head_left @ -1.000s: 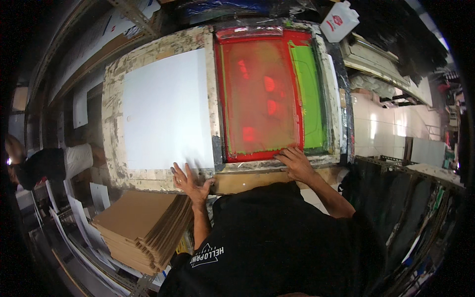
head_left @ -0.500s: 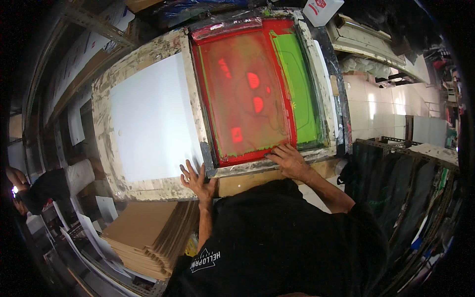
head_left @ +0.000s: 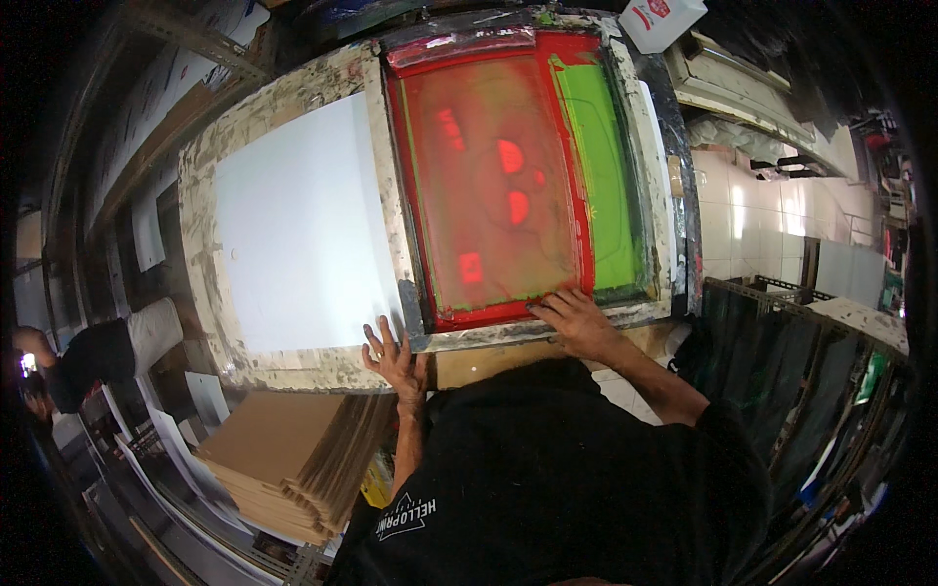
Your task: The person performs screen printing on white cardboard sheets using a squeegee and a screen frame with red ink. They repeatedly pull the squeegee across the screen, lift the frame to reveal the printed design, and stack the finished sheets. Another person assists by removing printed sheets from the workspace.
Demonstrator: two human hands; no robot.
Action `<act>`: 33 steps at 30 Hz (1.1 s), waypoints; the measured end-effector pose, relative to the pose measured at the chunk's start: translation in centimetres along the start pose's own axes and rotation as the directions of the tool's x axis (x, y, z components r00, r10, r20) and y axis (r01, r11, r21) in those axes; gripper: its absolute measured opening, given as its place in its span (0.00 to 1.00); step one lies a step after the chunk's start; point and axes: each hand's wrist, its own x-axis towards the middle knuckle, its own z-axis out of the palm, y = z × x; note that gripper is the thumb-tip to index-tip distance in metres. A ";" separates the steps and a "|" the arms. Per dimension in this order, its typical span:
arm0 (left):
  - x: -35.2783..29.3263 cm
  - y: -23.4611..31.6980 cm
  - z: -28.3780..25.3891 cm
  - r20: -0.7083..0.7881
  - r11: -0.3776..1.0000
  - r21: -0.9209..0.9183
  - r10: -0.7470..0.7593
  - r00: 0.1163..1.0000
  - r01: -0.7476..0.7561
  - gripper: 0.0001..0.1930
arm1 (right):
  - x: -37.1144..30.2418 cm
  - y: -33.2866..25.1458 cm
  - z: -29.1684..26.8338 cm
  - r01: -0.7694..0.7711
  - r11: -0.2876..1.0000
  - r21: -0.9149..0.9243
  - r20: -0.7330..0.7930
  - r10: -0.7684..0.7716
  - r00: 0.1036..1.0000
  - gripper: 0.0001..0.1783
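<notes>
At the near edge of the board [head_left: 278, 112], two bare hands are positioned side by side. Left hand [head_left: 399, 364]: palm down, fingers spread wide, grasping nothing. Its fingertips lie at the near right corner of the sheet [head_left: 298, 230]; whether they press on it cannot be told. Its thumb is just beside the near left corner of the frame [head_left: 394, 195]. Right hand [head_left: 576, 324]: laid across the near rail of the frame, fingers partly bent, fingertips at the red band along the inner edge. Whether these fingers grip the rail or only rest on it cannot be told.

Location of parts: the frame lies on the right portion of the board; the sheet, white and flat, lies on the left portion, alongside the left rail. Within the frame, the screen [head_left: 489, 234] shows a brownish-red field with bright red patches, two of them half-round. To its right, beyond a red stripe, runs a green strip [head_left: 608, 186].

Surroundings: a stack of cardboard [head_left: 274, 439] stands below the board, to the left. A white jug [head_left: 662, 21] is near the far right corner of the frame. At far left is a person [head_left: 98, 361] in a dark top
</notes>
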 end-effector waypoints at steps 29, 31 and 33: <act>-1.5 0.8 0.6 -0.090 0.971 -0.230 -0.083 0.992 0.060 0.26 | 34.6 16.3 -20.6 -0.092 0.954 -0.284 -0.536 -0.079 0.840 0.29; -0.7 1.3 0.7 -0.150 0.930 -0.367 -0.071 0.986 0.011 0.28 | 34.4 16.3 -20.0 -0.094 0.944 -0.317 -0.579 -0.113 0.808 0.28; -0.9 1.2 0.7 -0.168 0.950 -0.311 -0.045 0.985 -0.009 0.27 | 34.5 16.1 -19.5 -0.088 0.932 -0.352 -0.612 -0.158 0.775 0.27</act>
